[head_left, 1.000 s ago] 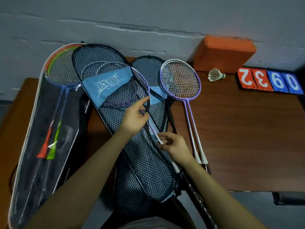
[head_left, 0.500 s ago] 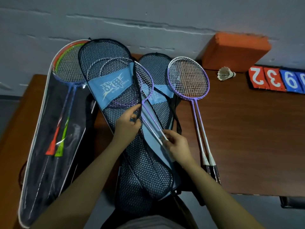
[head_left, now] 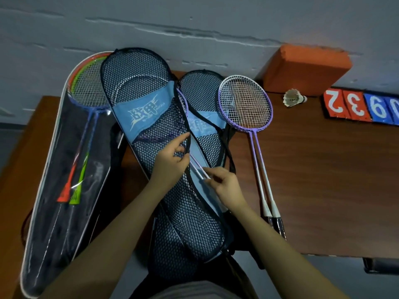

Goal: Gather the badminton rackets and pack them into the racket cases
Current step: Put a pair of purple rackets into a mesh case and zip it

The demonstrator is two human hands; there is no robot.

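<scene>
A black mesh racket case (head_left: 138,76) with a light blue band lies diagonally across the table. My left hand (head_left: 171,160) pinches its open black edge. My right hand (head_left: 226,186) grips the pale shafts of two purple rackets (head_left: 197,169) whose heads sit mostly inside that case. A second mesh case (head_left: 200,89) lies beneath. Two more purple rackets (head_left: 245,102) lie loose on the table to the right. At the left, a clear case (head_left: 49,190) holds an orange and a green racket (head_left: 90,87).
The brown table (head_left: 323,180) runs off to the right. An orange block (head_left: 304,67) leans at the wall, a shuttlecock (head_left: 292,98) beside it. Red and blue number cards (head_left: 362,106) lie at the far right.
The purple racket heads have slid deeper into the mesh case. My right hand has moved up the shafts towards the case opening, and my left hand still holds the edge.
</scene>
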